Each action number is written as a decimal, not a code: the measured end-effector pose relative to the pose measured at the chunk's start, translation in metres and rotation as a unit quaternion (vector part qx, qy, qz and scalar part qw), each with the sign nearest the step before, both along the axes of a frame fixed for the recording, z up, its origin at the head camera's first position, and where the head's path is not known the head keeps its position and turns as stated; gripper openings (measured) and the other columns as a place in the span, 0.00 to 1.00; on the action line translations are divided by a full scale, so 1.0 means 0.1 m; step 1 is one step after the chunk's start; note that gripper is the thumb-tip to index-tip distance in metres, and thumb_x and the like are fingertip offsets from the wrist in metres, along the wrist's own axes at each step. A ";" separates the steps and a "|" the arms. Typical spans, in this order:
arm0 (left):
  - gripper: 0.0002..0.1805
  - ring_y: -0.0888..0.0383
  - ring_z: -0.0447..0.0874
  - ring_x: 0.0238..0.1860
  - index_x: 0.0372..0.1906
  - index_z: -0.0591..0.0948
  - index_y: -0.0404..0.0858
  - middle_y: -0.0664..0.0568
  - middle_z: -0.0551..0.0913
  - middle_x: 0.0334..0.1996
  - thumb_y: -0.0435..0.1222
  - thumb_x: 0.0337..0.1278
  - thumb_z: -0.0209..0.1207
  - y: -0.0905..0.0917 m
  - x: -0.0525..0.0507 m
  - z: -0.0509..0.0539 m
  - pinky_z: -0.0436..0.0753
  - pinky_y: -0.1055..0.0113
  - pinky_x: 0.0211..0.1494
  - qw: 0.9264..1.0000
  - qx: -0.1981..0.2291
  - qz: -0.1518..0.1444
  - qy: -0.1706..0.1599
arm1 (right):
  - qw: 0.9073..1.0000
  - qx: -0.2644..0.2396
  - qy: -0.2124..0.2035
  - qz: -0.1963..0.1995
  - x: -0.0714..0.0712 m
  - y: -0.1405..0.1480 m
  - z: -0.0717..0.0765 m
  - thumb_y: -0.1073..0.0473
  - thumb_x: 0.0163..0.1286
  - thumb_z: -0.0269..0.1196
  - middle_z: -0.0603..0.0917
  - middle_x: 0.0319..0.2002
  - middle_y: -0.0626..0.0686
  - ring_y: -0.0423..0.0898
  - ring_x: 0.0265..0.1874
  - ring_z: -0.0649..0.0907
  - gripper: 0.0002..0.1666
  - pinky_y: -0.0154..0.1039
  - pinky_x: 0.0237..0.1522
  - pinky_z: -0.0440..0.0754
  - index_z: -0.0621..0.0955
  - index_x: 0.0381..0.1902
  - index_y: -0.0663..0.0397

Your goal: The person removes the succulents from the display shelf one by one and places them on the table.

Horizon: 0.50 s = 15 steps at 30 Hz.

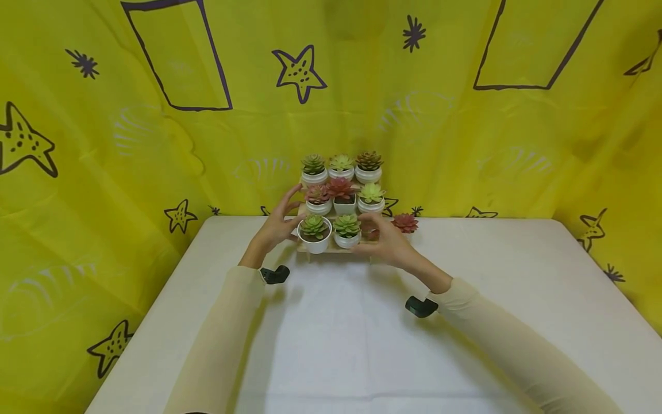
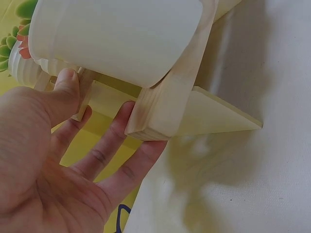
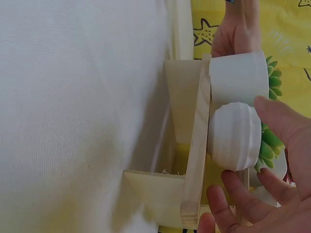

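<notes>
A tiered wooden plant stand [image 1: 336,250] near the back of the table holds several small potted succulents. My left hand [image 1: 275,229] grips its left end; in the left wrist view the thumb lies on one shelf end and fingers touch the lower shelf [image 2: 163,111]. Beside that hand, a plain white pot [image 1: 316,246] with a green succulent sits at the front left. My right hand [image 1: 389,244] holds the ribbed white potted succulent [image 3: 235,136] next to it, thumb at the rim and fingertips at the opposite side. Reddish leaves show partly behind the right hand.
A red succulent [image 1: 405,222] stands right of the stand, its lower part hidden by my right hand. Directly behind the table hangs a yellow patterned curtain [image 1: 351,75]. A white cloth [image 1: 331,339] covers the table.
</notes>
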<state>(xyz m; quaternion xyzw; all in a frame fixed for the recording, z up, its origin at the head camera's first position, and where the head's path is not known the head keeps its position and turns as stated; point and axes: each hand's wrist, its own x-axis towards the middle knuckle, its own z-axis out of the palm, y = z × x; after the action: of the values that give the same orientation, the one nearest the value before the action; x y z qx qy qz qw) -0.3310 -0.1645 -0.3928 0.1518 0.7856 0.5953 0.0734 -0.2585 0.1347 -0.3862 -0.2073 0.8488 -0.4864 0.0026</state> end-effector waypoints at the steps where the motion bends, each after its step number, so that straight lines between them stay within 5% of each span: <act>1: 0.42 0.27 0.71 0.66 0.81 0.52 0.68 0.38 0.58 0.78 0.31 0.77 0.55 0.00 0.00 0.00 0.87 0.41 0.38 1.000 0.000 0.001 0.001 | 1.000 0.003 -0.002 -0.004 0.00 -0.01 0.00 0.60 0.60 0.78 0.81 0.57 0.64 0.60 0.55 0.82 0.42 0.55 0.58 0.80 0.72 0.69 0.61; 15: 0.43 0.25 0.69 0.66 0.82 0.50 0.66 0.37 0.56 0.79 0.31 0.77 0.54 0.01 0.00 0.00 0.82 0.32 0.42 1.000 0.012 -0.007 0.001 | 0.999 0.035 -0.002 -0.029 -0.08 -0.13 -0.02 0.56 0.61 0.78 0.80 0.46 0.60 0.54 0.45 0.80 0.41 0.47 0.49 0.78 0.72 0.67 0.65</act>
<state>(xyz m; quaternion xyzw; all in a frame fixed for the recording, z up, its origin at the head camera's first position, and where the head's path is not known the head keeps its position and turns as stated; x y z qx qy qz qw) -0.3308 -0.1637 -0.3927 0.1591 0.7772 0.6041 0.0753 -0.2663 0.1217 -0.3881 -0.1814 0.8708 -0.4569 -0.0029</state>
